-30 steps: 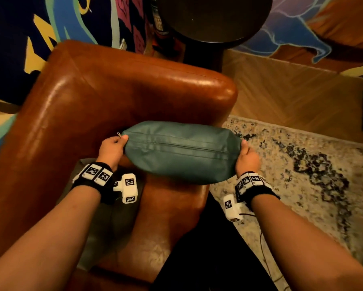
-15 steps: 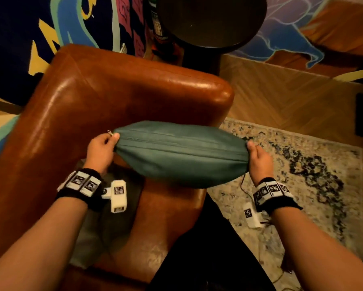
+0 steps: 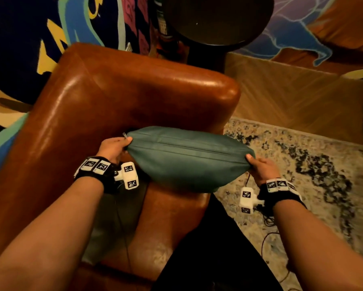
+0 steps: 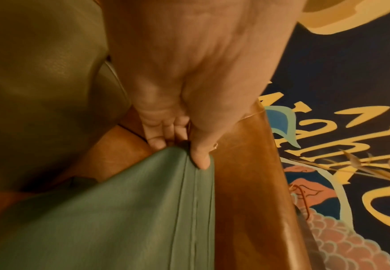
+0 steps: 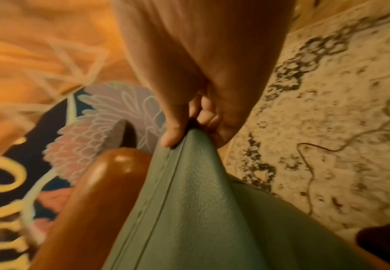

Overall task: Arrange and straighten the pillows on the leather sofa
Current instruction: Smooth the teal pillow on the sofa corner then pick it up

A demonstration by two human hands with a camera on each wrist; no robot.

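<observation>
A teal leather pillow point(image 3: 187, 158) is held edge-up over the seat of the brown leather sofa point(image 3: 117, 97), its zip seam facing me. My left hand point(image 3: 115, 147) pinches its left corner by the zip pull; the left wrist view shows thumb and fingers point(image 4: 198, 157) curled on that teal pillow corner point(image 4: 143, 210). My right hand point(image 3: 260, 166) pinches the right corner, thumb on top point(image 5: 173, 138) of the teal pillow point(image 5: 201, 210). A second, olive-grey pillow point(image 3: 113, 217) lies on the seat under my left forearm, also seen as the olive pillow point(image 4: 39, 82).
The sofa's right armrest point(image 3: 197, 85) runs behind the pillow. A dark round side table point(image 3: 216, 19) stands beyond it. A patterned cream rug point(image 3: 312, 175) with a loose cable point(image 3: 266, 223) covers the floor on the right. A bright mural point(image 3: 40, 34) lies behind the sofa.
The pillow has been pulled taut between both hands and its right end has dropped slightly. My right hand moved out to the right, then a little toward me.
</observation>
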